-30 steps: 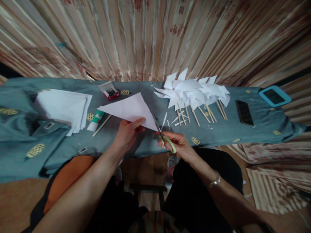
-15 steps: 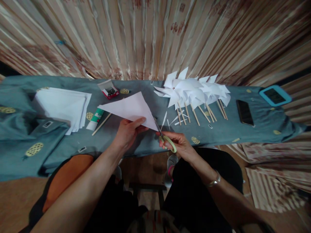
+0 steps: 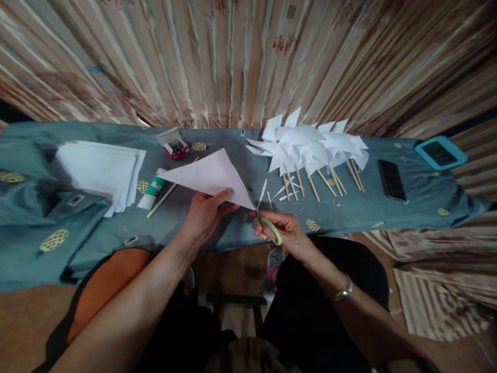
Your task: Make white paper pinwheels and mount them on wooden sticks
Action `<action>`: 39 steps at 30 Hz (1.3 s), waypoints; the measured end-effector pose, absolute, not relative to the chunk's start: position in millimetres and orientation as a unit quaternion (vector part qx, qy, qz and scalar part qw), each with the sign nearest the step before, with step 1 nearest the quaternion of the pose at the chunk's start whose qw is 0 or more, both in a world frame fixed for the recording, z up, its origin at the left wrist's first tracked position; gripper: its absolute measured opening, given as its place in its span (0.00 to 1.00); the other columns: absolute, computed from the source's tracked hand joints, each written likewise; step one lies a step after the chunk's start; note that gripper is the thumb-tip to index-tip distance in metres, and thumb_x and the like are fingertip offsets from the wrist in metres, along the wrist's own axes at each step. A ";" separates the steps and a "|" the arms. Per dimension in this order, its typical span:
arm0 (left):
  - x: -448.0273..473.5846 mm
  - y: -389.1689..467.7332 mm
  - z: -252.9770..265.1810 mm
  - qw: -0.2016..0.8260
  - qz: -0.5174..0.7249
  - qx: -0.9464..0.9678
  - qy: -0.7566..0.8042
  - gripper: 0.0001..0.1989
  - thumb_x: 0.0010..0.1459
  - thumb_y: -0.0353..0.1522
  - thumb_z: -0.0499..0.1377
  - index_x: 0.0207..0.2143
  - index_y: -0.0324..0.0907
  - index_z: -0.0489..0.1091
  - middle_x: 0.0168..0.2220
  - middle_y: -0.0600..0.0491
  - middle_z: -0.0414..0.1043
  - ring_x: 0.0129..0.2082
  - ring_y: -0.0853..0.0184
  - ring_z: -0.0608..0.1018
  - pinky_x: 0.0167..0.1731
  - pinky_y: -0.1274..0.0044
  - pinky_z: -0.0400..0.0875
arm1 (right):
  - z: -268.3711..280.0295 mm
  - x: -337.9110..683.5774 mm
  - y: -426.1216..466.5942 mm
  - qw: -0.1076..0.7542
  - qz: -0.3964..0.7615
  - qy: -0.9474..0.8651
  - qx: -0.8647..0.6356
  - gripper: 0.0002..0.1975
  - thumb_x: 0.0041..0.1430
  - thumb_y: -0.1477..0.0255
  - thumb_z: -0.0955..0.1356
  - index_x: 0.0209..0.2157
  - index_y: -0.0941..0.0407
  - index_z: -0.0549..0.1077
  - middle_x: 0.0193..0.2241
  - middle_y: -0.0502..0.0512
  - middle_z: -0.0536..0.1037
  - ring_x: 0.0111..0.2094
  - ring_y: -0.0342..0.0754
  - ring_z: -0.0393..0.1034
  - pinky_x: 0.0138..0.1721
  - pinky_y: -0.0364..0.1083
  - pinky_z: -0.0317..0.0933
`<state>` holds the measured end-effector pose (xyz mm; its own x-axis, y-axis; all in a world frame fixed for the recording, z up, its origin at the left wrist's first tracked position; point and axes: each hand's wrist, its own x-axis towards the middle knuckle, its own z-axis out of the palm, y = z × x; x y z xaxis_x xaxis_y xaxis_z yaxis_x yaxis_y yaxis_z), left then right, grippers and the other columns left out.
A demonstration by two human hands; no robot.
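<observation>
My left hand [image 3: 207, 213] pinches a folded white sheet of paper [image 3: 212, 173], thumb on top, holding the triangle above the cloth. In my right hand [image 3: 287, 230] is a pair of scissors [image 3: 269, 229] with pale yellow-green handles, my fingers through the loops. The blades meet the paper's right edge close to its lower corner and are partly hidden by it. Just right of the paper, thin white paper strips [image 3: 279, 192] lie on the cloth. A wooden stick [image 3: 165, 197] and a green and white glue stick [image 3: 152, 190] lie left of my left hand.
White paper pinwheels [image 3: 310, 142] on wooden sticks lie in a row at the back right. A stack of white paper [image 3: 99, 168] is at the left, near an open red box of pins [image 3: 176, 146]. A dark phone [image 3: 392, 180] and a blue-framed device [image 3: 440, 153] lie far right.
The paper has shifted very slightly to the right, its left tip uncovering a little more of the glue stick. Both hands keep their hold and almost the same place.
</observation>
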<state>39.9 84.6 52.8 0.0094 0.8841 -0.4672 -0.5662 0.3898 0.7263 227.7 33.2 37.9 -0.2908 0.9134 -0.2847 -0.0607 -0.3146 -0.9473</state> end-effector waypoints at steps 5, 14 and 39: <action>39.6 84.2 53.3 0.687 0.524 0.173 0.472 0.06 0.42 0.23 0.67 0.25 0.36 0.73 0.26 0.54 0.75 0.24 0.71 0.76 0.24 0.81 0.75 | 32.6 227.3 33.0 0.380 0.668 -0.450 -0.455 0.20 0.46 0.62 0.77 0.43 0.51 0.80 0.26 0.47 0.77 0.26 0.40 0.68 0.31 0.42 0.68; 39.7 83.7 53.6 0.690 0.525 0.171 0.467 0.05 0.44 0.22 0.66 0.25 0.35 0.73 0.26 0.54 0.76 0.24 0.71 0.77 0.24 0.81 0.76 | 23.7 227.5 32.5 0.386 0.675 -0.434 -0.455 0.20 0.46 0.61 0.77 0.42 0.51 0.80 0.26 0.47 0.77 0.25 0.39 0.68 0.29 0.41 0.69; 45.1 75.3 47.1 0.714 0.499 0.184 0.455 0.09 0.39 0.25 0.69 0.27 0.35 0.76 0.28 0.52 0.79 0.25 0.69 0.79 0.23 0.80 0.77 | 30.9 221.0 32.6 0.393 0.664 -0.437 -0.461 0.19 0.46 0.58 0.77 0.38 0.52 0.80 0.24 0.46 0.76 0.23 0.38 0.67 0.26 0.39 0.65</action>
<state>45.1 75.3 47.1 0.0867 0.8801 -0.4668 -0.5453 0.4341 0.7171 221.0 32.6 30.9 -0.2646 0.9260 -0.2694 -0.1194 -0.3087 -0.9436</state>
